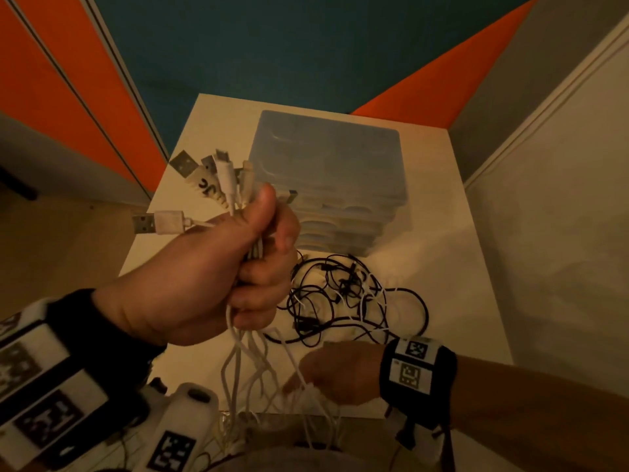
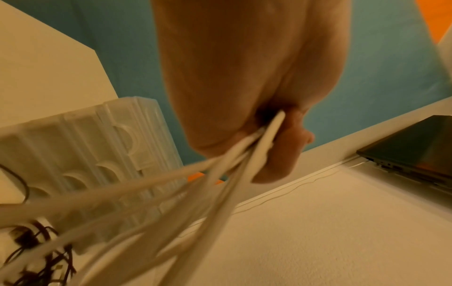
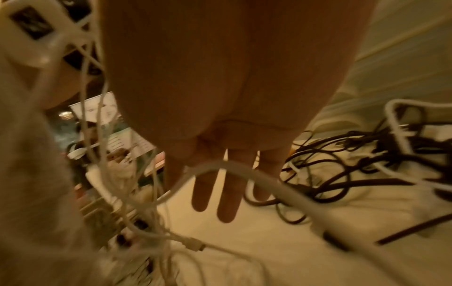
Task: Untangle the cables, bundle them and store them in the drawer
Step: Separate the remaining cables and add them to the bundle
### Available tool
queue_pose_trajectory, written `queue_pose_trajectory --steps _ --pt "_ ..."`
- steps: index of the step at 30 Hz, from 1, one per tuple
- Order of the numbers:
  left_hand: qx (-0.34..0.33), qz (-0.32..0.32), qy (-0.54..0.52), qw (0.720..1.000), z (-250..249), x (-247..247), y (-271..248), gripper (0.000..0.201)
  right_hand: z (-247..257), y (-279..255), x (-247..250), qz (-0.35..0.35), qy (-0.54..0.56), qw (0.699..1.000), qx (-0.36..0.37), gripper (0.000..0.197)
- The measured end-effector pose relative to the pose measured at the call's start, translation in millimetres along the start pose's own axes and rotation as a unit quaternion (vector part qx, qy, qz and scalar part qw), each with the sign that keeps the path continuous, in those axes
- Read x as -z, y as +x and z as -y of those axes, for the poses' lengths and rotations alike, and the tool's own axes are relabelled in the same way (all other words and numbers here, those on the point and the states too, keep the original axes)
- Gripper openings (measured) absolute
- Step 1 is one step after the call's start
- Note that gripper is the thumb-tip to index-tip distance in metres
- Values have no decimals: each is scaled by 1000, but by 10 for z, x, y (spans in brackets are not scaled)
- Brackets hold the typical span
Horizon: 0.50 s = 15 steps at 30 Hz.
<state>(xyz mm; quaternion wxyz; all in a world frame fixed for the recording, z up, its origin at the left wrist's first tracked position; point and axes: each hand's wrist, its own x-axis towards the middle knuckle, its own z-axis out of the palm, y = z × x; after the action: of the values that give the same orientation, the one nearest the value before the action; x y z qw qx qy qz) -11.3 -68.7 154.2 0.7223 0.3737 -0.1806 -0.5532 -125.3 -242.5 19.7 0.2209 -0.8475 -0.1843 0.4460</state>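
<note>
Several white cables [image 1: 238, 362], plugs fanned upward, hang from left hand [image 1: 204, 274].

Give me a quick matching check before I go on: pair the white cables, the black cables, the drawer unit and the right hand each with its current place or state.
Things:
1. white cables
2. black cables
3. drawer unit
4. right hand

Places or states:
A. lying in a tangle on the table
B. fingers straight, combing through hanging strands
C. gripped in the left hand, plug ends up
D. standing at the back of the table, drawers closed

Pairs: 1-C, 2-A, 3-D, 4-B
</note>
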Motion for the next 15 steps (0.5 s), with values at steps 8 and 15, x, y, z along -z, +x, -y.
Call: queue_pose_trajectory --steps 8,15 --pt "2 -17 28 999 141 45 -37 41 -769 113 348 -268 55 938 -215 26" --pt "-14 -26 72 997 149 27 -40 41 -1000 271 314 -187 -17 930 -317 27"
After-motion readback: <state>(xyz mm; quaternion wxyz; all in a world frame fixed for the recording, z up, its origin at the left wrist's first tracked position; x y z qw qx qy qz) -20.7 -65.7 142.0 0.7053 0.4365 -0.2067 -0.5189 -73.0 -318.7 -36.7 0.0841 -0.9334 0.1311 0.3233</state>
